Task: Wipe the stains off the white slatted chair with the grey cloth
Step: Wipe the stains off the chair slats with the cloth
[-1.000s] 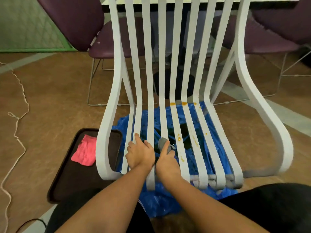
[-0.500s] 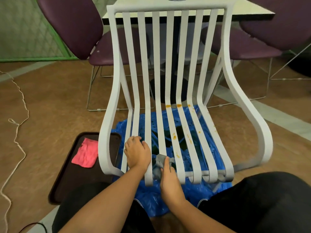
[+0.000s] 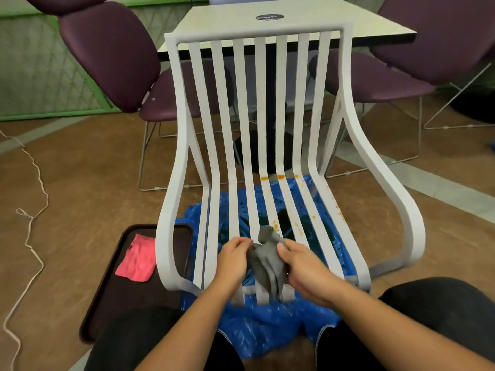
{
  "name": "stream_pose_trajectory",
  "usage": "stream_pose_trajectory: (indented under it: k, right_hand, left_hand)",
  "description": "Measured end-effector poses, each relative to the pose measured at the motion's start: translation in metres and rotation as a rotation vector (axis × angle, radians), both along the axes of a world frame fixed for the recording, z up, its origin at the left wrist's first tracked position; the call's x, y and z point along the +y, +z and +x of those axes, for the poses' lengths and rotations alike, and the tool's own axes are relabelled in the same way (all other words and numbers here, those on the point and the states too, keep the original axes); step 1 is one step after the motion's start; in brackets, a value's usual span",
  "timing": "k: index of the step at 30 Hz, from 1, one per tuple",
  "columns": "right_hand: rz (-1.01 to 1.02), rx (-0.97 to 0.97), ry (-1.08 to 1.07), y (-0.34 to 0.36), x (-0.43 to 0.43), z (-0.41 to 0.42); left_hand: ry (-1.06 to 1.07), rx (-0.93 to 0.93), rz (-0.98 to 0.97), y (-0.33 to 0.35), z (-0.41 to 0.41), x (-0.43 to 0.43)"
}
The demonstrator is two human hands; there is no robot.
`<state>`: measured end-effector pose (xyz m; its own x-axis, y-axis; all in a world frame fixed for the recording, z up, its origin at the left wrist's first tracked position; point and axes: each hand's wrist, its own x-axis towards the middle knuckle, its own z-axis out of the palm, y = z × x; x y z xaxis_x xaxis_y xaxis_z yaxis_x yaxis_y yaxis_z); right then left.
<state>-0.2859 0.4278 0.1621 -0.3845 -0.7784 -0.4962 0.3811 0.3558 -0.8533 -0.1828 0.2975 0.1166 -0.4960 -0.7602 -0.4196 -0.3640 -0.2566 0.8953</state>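
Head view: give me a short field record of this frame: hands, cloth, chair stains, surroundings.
left hand: pinches the grey cloth at its left edge
right hand: grips the same cloth's right side
cloth: bunched, held over the seat's front slats
white slatted chair: orange stains on the middle and right seat slats
under chair: blue plastic sheet
left of chair: dark tray holding a pink cloth

Both bare forearms come in from the bottom edge and converge toward centre, wrists roughly straight. The left hand is back-up with fingers curled, pinching the left edge of the crumpled grey cloth. The right hand has its thumb on top and fingers wrapped round the cloth's right side. Hands level and close together, cloth bunched between them.
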Motion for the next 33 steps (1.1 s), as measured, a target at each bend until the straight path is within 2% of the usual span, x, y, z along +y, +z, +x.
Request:
stream_pose_trajectory:
  k: [1,3,5,6,9,12,16,20,27,33]
  right_hand:
    - [-0.065,-0.184,-0.050,0.010,0.006,-0.005]
    - [-0.168,-0.429,-0.104,0.028,0.015,-0.011]
    - [-0.212,-0.532,-0.112,0.038,0.020,-0.015]
    - [-0.222,-0.549,-0.117,0.038,0.020,-0.016]
    - [-0.204,-0.498,-0.113,0.033,0.014,-0.015]
    - [-0.094,-0.357,-0.120,0.028,0.008,-0.014]
    - [0.080,-0.273,-0.134,0.018,0.007,-0.014]
    - [0.073,-0.244,-0.160,0.013,0.003,-0.018]
    - [-0.030,-0.227,-0.206,0.013,0.000,-0.018]
    - [0.025,-0.395,-0.124,0.009,-0.002,-0.017]
  left_hand:
    - [0.021,0.032,0.123,0.006,0.001,0.009]
    - [0.057,0.137,0.419,0.021,0.002,0.027]
    - [-0.004,0.292,0.600,0.033,0.006,0.039]
    - [-0.042,0.353,0.616,0.037,0.008,0.043]
    - [-0.098,0.394,0.477,0.047,0.010,0.048]
    - [-0.110,0.316,0.264,0.044,0.008,0.048]
    - [-0.098,0.248,0.108,0.038,0.007,0.052]
    - [-0.066,0.224,-0.033,0.033,0.005,0.049]
    - [0.066,0.277,-0.113,0.033,0.005,0.042]
    - [0.085,0.280,-0.104,0.028,0.004,0.036]
